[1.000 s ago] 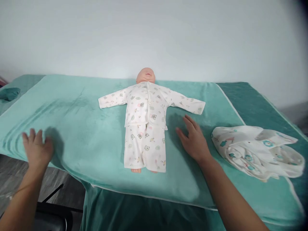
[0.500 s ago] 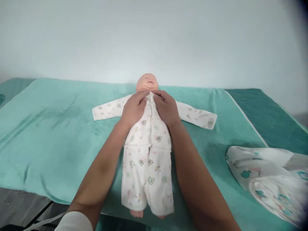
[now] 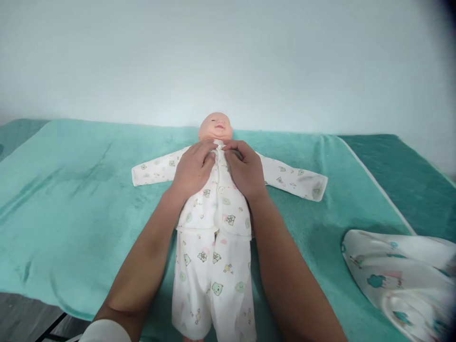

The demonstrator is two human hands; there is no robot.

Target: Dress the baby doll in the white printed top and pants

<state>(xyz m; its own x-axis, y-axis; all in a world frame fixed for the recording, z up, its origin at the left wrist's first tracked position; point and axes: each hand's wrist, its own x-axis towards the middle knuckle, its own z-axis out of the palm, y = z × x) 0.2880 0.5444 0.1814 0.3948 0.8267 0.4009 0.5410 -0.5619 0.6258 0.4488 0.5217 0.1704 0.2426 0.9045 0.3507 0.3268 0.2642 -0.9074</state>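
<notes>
A baby doll (image 3: 215,126) lies on its back with its head at the far side. It wears a white shirt (image 3: 228,206) printed with small bears, its sleeves spread out to both sides, and matching trousers (image 3: 213,285). My left hand (image 3: 194,168) rests on the chest, its fingers closed on the shirt's front edge just under the collar. Opposite it, my right hand (image 3: 245,168) pinches the other front edge with thumb and forefinger. The two sets of fingertips nearly meet at the top of the front opening. Palms and some fingers hide the upper chest.
A green blanket (image 3: 89,209) covers the table, with a darker green cover (image 3: 392,166) at the right. A crumpled white printed cloth (image 3: 399,280) lies at the right front. Behind the table rises a pale wall (image 3: 228,57). Grey floor (image 3: 21,313) shows at lower left.
The view has tilted and shifted slightly, so the doll appears lower and larger. Both hands stay at the collar, where the front edges now look closer together.
</notes>
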